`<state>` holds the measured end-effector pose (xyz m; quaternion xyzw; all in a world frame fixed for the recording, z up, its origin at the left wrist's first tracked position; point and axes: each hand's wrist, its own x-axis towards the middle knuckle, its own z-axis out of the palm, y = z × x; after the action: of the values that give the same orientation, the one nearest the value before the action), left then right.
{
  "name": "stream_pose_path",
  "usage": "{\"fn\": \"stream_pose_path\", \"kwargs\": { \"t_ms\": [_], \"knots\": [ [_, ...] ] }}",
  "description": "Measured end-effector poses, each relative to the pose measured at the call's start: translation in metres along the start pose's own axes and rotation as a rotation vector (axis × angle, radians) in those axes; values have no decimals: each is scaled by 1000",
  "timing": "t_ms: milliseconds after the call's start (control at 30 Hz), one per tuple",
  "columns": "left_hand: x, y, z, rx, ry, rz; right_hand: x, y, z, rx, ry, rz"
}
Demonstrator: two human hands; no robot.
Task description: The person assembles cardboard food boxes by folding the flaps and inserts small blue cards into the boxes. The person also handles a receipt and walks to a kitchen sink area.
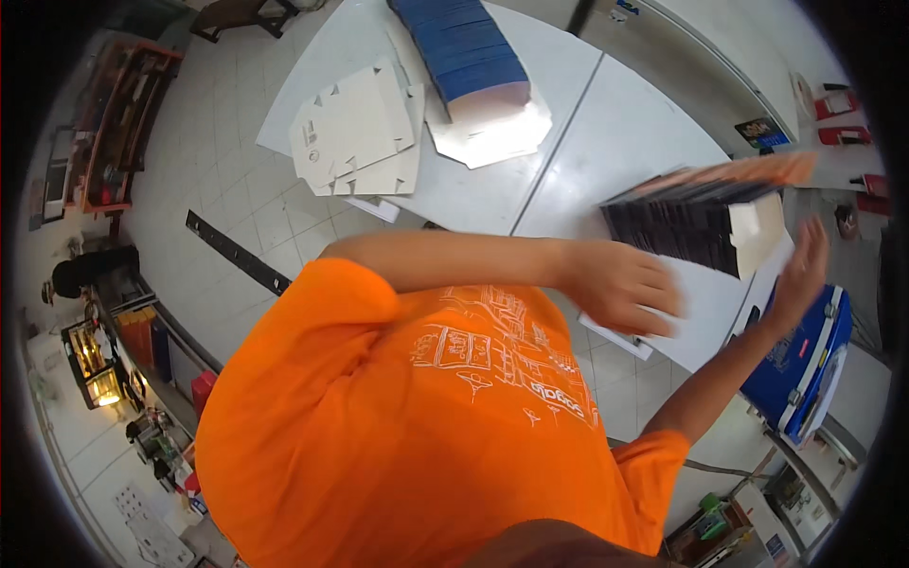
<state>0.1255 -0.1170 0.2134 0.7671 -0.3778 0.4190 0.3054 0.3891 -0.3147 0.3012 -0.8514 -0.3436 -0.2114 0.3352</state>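
Note:
My left arm reaches across my orange shirt, and my left hand [625, 289] is in front of the near side of a row of folded cardboard pieces [672, 227]. Its fingers are bent and smeared by motion, so whether they hold anything is not clear. The pieces stand packed together, with dark sides, blurred orange upper edges and a pale panel at the right end. At that end my right hand [803, 270] is raised with its fingers stretched out and nothing visible in them. A small gap seems to separate it from the row.
On the white table [568, 156], a long stack of blue folded pieces [464, 52] lies beside flat white carton blanks [355, 133]. A blue case [800, 355] stands beyond the table's right edge. A dark strip [237, 251] lies on the tiled floor.

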Motion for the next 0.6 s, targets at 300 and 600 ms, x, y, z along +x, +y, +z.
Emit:
{"fn": "stream_pose_path", "kwargs": {
  "t_ms": [300,600],
  "knots": [
    [-338,-94,-172,799,427,-1955,-208,-124,26,21,321,305],
    [-391,-93,-229,455,330,-1914,-200,-264,125,-27,-103,114]
  ]
}}
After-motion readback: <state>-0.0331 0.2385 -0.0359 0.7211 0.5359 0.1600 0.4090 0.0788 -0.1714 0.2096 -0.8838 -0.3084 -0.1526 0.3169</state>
